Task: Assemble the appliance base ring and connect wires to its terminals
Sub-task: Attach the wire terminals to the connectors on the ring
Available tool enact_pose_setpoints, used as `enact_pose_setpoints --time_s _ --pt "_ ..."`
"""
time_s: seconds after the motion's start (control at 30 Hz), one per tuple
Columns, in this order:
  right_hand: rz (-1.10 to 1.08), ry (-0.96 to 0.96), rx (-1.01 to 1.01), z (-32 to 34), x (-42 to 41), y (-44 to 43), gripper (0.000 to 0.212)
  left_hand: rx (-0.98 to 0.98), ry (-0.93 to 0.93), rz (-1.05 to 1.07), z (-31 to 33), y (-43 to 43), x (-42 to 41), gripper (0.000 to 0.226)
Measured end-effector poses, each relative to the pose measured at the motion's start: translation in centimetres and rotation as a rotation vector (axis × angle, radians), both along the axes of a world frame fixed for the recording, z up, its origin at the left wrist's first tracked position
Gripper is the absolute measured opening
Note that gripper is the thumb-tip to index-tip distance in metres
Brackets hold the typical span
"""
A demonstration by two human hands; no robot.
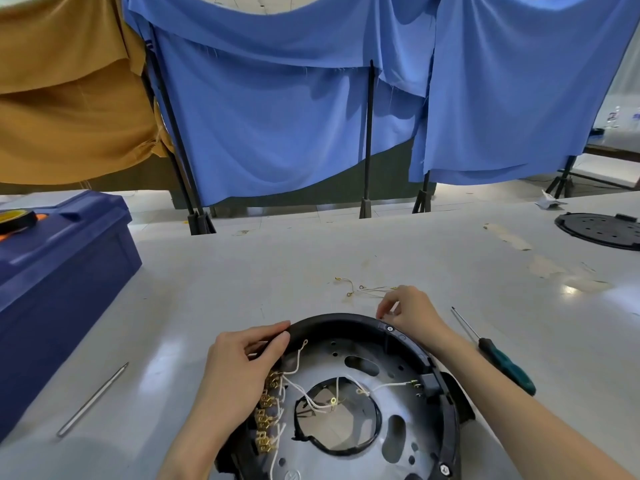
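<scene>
No writing is showing clearly anywhere; a faint stamped mark on the grey perforated metal plate (pixel 311 459), near the left wrist, is looking like a logo, but it is too blurred to read.

The black plastic base ring (pixel 346 322) is lying flat on the pale grey desk (pixel 259 271), close to the desk's near edge, with the plate sitting inside it. The left hand (pixel 239 368) is gripping the ring's far-left rim, thumb curling over the top. Just under its palm a row of brass spade terminals (pixel 265 420) is running along the ring, and thin white wires (pixel 304 393) are trailing from them across the plate's central hole.

The right hand (pixel 410 311) is resting at the ring's far-right rim with its fingers curled and tips drawn together; whether it is pinching anything I cannot tell. Just beyond it, loose thin wires with ring ends (pixel 360 289) are lying on the desk. Bare desk is stretching beyond both hands.

Right of the right forearm, a teal-handled screwdriver (pixel 502 362) is lying apart. Left of the left hand, a slim steel rod (pixel 93 398) is lying alone. Further left, a closed dark blue plastic toolbox (pixel 62 265) is carrying a black roll of tape (pixel 17 220) on its lid. Far right, a black perforated round disc (pixel 599 230) is sitting near the frame's edge.
</scene>
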State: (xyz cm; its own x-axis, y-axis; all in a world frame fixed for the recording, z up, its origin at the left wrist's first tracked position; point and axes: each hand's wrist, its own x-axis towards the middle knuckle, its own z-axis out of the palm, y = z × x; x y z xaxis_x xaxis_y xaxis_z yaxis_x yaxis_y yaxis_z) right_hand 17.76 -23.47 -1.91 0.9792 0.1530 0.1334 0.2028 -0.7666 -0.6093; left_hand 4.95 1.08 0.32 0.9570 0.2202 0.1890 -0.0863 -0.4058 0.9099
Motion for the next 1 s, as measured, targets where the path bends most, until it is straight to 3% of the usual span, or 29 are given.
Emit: enact_pose_setpoints --time_s 0.17,0.33,0.53,0.63,0.8,1.0 --pt "-0.094 -0.017 0.084 -0.8 0.8 -0.7 0.019 -0.014 -0.004 -0.006 0.0 0.0 0.0 0.019" --pt "-0.096 0.006 0.382 -0.2 -0.1 -1.3 0.016 -0.004 0.003 0.001 0.1 -0.1 0.0 0.020" --pt "0.125 0.086 0.840 4.0 -3.1 0.4 0.015 0.157 -0.134 0.060 1.3 -0.7 -0.8 0.016" --pt "0.323 0.196 0.984 6.2 -4.9 2.0 0.018 0.086 -0.249 0.026 2.9 -1.5 -1.8 0.019" --pt "0.582 0.333 0.959 7.2 -7.6 4.6 0.013 -0.050 -0.352 -0.070 4.7 -3.6 -3.2 0.016" --pt "0.522 0.304 0.886 7.0 -8.7 5.4 0.013 -0.035 -0.402 -0.004 4.7 -3.5 -3.5 0.011"
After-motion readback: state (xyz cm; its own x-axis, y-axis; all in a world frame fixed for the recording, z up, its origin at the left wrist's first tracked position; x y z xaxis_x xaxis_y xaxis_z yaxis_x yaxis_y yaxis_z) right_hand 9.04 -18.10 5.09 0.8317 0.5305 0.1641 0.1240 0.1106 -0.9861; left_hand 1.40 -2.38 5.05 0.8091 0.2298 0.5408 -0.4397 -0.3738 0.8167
